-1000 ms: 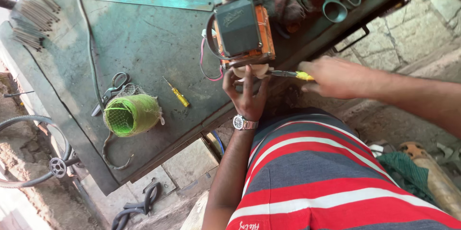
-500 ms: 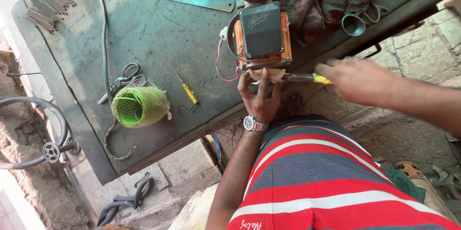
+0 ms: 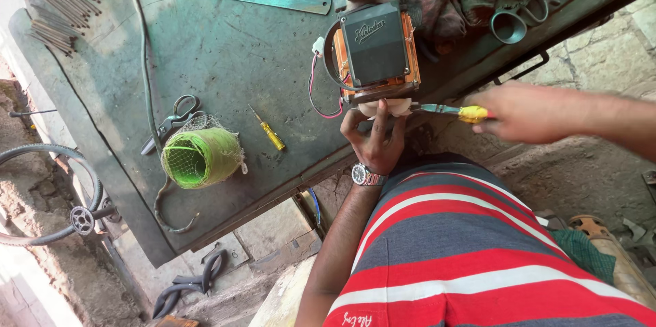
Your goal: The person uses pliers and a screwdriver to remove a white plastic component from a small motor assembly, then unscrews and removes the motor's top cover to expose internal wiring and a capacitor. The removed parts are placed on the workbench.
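Right grip: my right hand (image 3: 523,112) clenched on yellow-handled screwdriver (image 3: 451,110), tip toward unit's near edge
Left grip: my left hand (image 3: 374,137) pinches white piece (image 3: 386,106) under the unit, fingers closed on it
Unit: orange-and-black transformer-like block (image 3: 374,50), top centre, at green table (image 3: 225,60) edge
Nearby: green mesh-wrapped spool (image 3: 199,156), small yellow screwdriver (image 3: 268,130), scissors (image 3: 171,120), left of centre

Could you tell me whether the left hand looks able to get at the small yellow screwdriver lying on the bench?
Probably yes: the small screwdriver lies in the open on the bench, but the left hand is holding the boxy device.
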